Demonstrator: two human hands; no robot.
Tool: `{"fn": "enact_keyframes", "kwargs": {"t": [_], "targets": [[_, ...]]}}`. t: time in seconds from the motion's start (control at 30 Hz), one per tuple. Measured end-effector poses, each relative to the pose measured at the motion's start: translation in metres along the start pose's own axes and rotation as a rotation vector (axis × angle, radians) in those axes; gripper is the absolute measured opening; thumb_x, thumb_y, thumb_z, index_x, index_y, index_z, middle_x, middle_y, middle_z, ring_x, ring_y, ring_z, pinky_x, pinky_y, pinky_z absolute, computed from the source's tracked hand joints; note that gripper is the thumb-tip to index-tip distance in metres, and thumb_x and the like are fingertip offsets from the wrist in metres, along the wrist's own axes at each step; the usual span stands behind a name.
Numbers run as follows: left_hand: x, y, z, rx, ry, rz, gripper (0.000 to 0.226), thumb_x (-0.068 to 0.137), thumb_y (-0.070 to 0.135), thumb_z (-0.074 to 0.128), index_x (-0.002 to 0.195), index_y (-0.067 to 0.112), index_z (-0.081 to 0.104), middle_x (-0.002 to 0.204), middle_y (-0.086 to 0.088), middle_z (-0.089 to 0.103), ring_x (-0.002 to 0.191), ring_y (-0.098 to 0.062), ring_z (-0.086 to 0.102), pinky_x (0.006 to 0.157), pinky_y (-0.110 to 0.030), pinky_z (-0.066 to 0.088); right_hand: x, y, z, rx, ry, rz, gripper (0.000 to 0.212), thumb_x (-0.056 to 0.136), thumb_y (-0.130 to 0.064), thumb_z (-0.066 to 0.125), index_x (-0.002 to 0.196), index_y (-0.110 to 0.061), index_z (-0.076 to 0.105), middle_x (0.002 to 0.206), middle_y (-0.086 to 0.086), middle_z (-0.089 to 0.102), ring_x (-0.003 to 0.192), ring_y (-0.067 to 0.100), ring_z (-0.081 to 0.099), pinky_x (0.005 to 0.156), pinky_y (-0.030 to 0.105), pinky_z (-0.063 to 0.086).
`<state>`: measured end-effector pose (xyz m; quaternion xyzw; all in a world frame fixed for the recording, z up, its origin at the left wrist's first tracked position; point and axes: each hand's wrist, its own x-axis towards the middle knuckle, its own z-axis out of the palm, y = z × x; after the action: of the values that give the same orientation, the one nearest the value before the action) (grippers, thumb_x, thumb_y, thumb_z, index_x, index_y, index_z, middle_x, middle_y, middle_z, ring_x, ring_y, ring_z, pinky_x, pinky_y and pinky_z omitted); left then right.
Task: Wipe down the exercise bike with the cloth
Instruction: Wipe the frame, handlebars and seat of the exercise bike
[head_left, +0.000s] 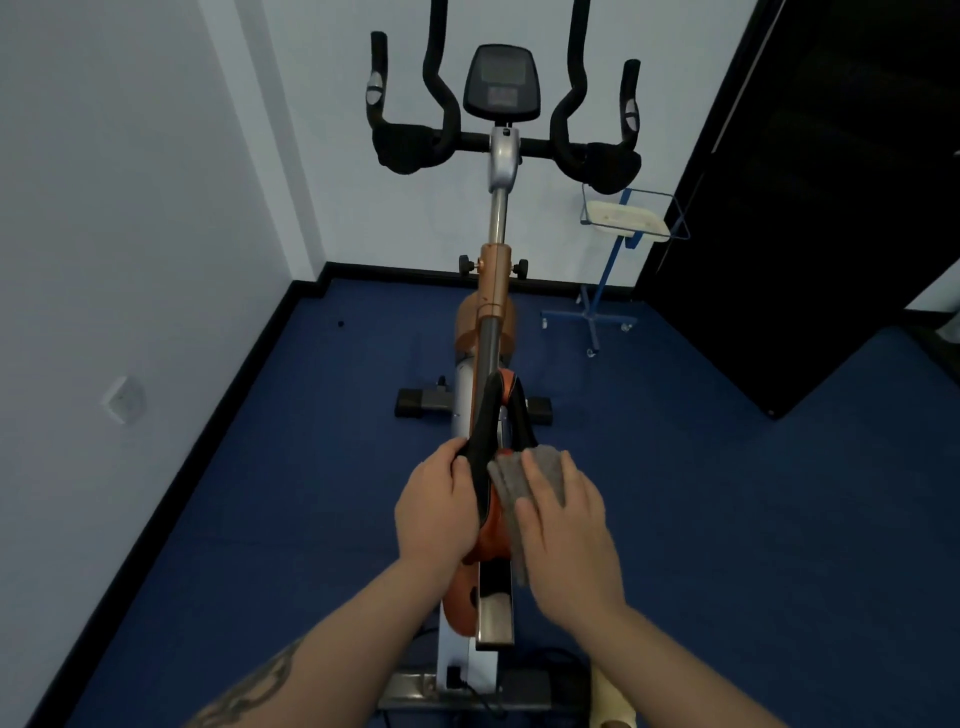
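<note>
The exercise bike (496, 291) stands in the middle of the room, with black handlebars and a console at the top and an orange frame below. Its black and orange saddle (485, 452) is tipped onto its side close to me. My left hand (434, 506) grips the saddle's left edge, fingers curled over the black rim. My right hand (566, 525) lies flat on a grey cloth (511, 480) and presses it against the saddle's right side. Part of the cloth hangs down below my palm.
A blue wheeled stand with a white tray (626, 221) sits to the right of the handlebars. A dark open door (810, 208) fills the right side. White walls close in on the left and behind, over a blue floor (260, 467).
</note>
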<state>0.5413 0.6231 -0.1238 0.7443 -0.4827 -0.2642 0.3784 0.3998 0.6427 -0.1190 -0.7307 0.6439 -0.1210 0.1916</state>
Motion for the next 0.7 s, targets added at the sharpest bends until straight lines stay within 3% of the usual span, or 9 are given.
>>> {"fn": "enact_keyframes", "kwargs": {"t": [0.07,0.17,0.23,0.33,0.4,0.5,0.6,0.67,0.7], "targets": [[0.002,0.001,0.000,0.012,0.001,-0.009,0.034,0.102,0.027,0.037,0.130,0.028,0.058,0.101,0.006,0.067,0.091,-0.013,0.062,0.079,-0.037,0.052,0.028,0.000,-0.008,0.142,-0.049,0.091,0.053,0.100,-0.050,0.018,0.153,-0.043,0.015,0.159,-0.002,0.022,0.141,0.022,0.030,0.105,0.042,0.038],[0.002,-0.001,-0.001,0.015,-0.007,0.004,0.035,0.102,0.026,0.038,0.130,0.028,0.058,0.099,0.004,0.067,0.090,-0.015,0.062,0.079,-0.038,0.052,0.055,-0.006,-0.016,0.210,-0.123,0.255,0.051,0.103,-0.046,0.019,0.153,-0.041,0.018,0.148,0.000,0.043,0.123,0.024,0.050,0.088,0.038,0.041],[0.003,-0.001,-0.002,0.007,-0.015,0.009,0.034,0.102,0.026,0.038,0.130,0.027,0.058,0.100,0.005,0.067,0.090,-0.015,0.062,0.080,-0.038,0.052,0.042,-0.012,-0.011,0.142,-0.068,0.254,0.051,0.102,-0.048,0.018,0.153,-0.041,0.016,0.153,0.000,0.036,0.129,0.024,0.043,0.094,0.041,0.042],[0.004,0.000,-0.002,-0.017,0.000,0.020,0.034,0.102,0.025,0.038,0.129,0.027,0.059,0.103,0.006,0.067,0.092,-0.013,0.062,0.079,-0.036,0.052,0.003,-0.013,0.007,0.000,0.108,0.087,0.055,0.098,-0.052,0.014,0.152,-0.043,0.015,0.162,-0.003,0.013,0.145,0.020,0.015,0.110,0.047,0.033],[0.003,0.000,-0.001,-0.039,0.010,0.033,0.033,0.102,0.025,0.039,0.128,0.027,0.059,0.104,0.006,0.067,0.092,-0.012,0.061,0.077,-0.032,0.049,-0.006,-0.007,0.011,0.075,0.193,-0.022,0.054,0.098,-0.051,0.020,0.151,-0.041,0.024,0.162,-0.005,0.012,0.147,0.017,0.008,0.114,0.043,0.025],[0.006,0.000,-0.003,-0.036,-0.036,0.025,0.034,0.103,0.027,0.038,0.132,0.026,0.056,0.107,0.008,0.064,0.094,-0.010,0.058,0.075,-0.029,0.044,0.002,0.004,0.008,0.413,0.231,-0.046,0.042,0.102,-0.036,0.044,0.144,-0.033,0.045,0.158,-0.006,0.027,0.146,0.012,0.017,0.119,0.034,0.018],[-0.004,-0.009,-0.008,-0.054,-0.100,0.050,0.037,0.105,0.029,0.036,0.139,0.027,0.050,0.113,0.019,0.054,0.100,0.003,0.050,0.078,-0.015,0.038,-0.008,0.017,0.008,0.731,0.250,-0.014,0.037,0.101,-0.027,0.051,0.138,-0.032,0.052,0.150,-0.016,0.040,0.141,-0.002,0.030,0.118,0.025,0.026],[-0.024,-0.019,-0.010,-0.162,-0.072,0.098,0.037,0.106,0.028,0.034,0.142,0.026,0.045,0.123,0.024,0.050,0.110,0.014,0.045,0.092,-0.005,0.033,-0.022,0.031,0.010,0.825,0.270,0.015,0.038,0.101,-0.030,0.049,0.139,-0.035,0.050,0.148,-0.022,0.042,0.137,-0.006,0.034,0.115,0.020,0.029],[-0.037,-0.026,-0.009,-0.201,-0.043,0.104,0.040,0.106,0.029,0.033,0.145,0.026,0.041,0.132,0.024,0.046,0.120,0.015,0.040,0.102,-0.007,0.029,-0.030,0.039,0.014,0.838,0.282,0.050,0.040,0.101,-0.032,0.047,0.140,-0.036,0.049,0.148,-0.023,0.042,0.137,-0.006,0.035,0.115,0.021,0.030]]}}
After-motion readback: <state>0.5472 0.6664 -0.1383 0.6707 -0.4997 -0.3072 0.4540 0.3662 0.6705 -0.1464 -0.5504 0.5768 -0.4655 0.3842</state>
